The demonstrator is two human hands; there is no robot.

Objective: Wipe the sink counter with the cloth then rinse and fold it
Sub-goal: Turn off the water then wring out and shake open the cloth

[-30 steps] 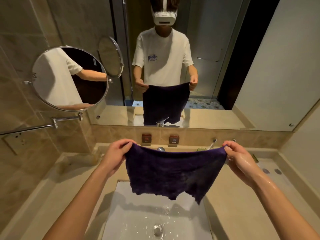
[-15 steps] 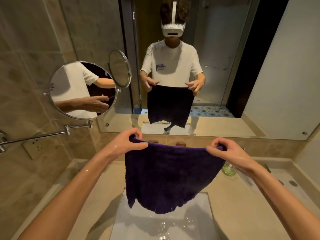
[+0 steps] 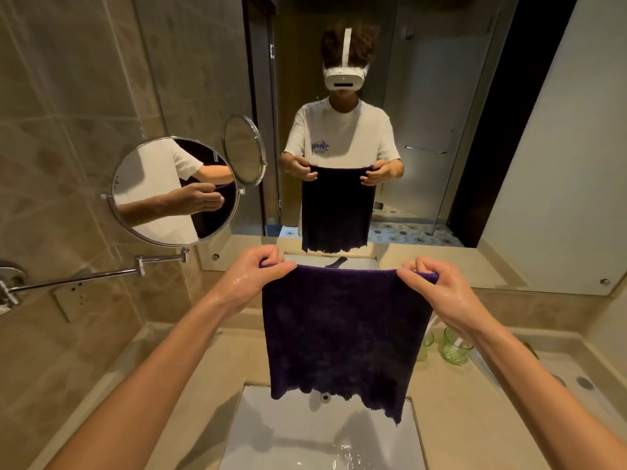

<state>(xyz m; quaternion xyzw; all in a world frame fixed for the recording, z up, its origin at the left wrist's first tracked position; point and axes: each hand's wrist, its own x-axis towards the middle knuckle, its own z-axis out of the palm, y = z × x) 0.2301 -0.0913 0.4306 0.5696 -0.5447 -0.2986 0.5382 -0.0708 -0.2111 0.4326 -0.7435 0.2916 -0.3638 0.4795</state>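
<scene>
The purple cloth (image 3: 342, 330) hangs flat in the air above the sink (image 3: 325, 442), between the two hands. The left hand (image 3: 252, 279) pinches the top left corner, with the thumb and the bent fingers closed tightly on the fabric. The right hand (image 3: 437, 293) pinches the top right corner in the same way, and a small end of the cloth comes out past its fingers. Both hands look wet and shiny. The lower edge of the cloth is uneven and reaches down in front of the far rim of the sink.

The sink is a white rectangular basin set in the beige counter (image 3: 203, 374). A little water shines on its bottom, on the near right part.

On the right, at the far side of the counter, stand two green glasses (image 3: 454, 349), partly hidden by the cloth and the right arm. A pale, thin thing stands in the right glass; I cannot tell what it is. The wall mirror (image 3: 509, 130) shows the person holding the cloth.
</scene>
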